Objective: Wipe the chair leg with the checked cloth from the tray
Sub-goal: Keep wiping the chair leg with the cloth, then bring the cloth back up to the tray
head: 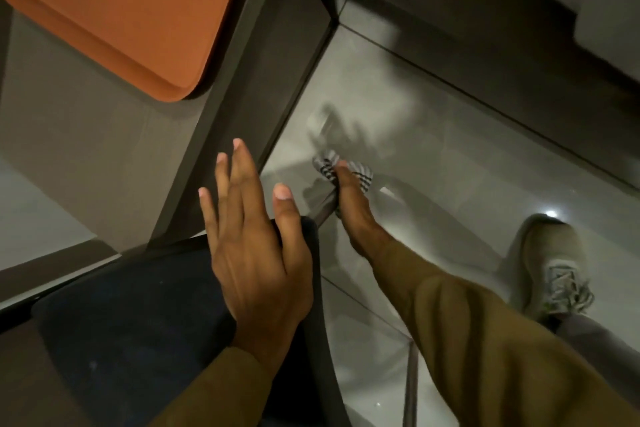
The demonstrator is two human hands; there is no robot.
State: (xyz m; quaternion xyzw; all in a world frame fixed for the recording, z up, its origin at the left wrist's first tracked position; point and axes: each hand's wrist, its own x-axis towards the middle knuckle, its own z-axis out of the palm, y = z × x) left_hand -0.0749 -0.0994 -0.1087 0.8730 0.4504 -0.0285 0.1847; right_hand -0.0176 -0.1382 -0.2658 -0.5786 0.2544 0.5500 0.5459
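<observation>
My left hand (254,250) rests flat on the dark chair seat (138,340) at its front right corner, fingers spread, holding nothing. My right hand (353,208) reaches down past the seat's edge and grips the black-and-white checked cloth (346,168), which is pressed around the chair leg (323,206) low near the floor. Most of the leg is hidden behind my hand and the cloth. The orange tray (131,10) lies on the table at the upper left, with nothing on the part I see.
A grey table (86,135) with a dark thick edge runs diagonally from the top centre down to the left. Glossy grey floor tiles (433,156) lie at the right. My pale sneaker (554,263) stands on the floor at the right. A dark wall base crosses the upper right.
</observation>
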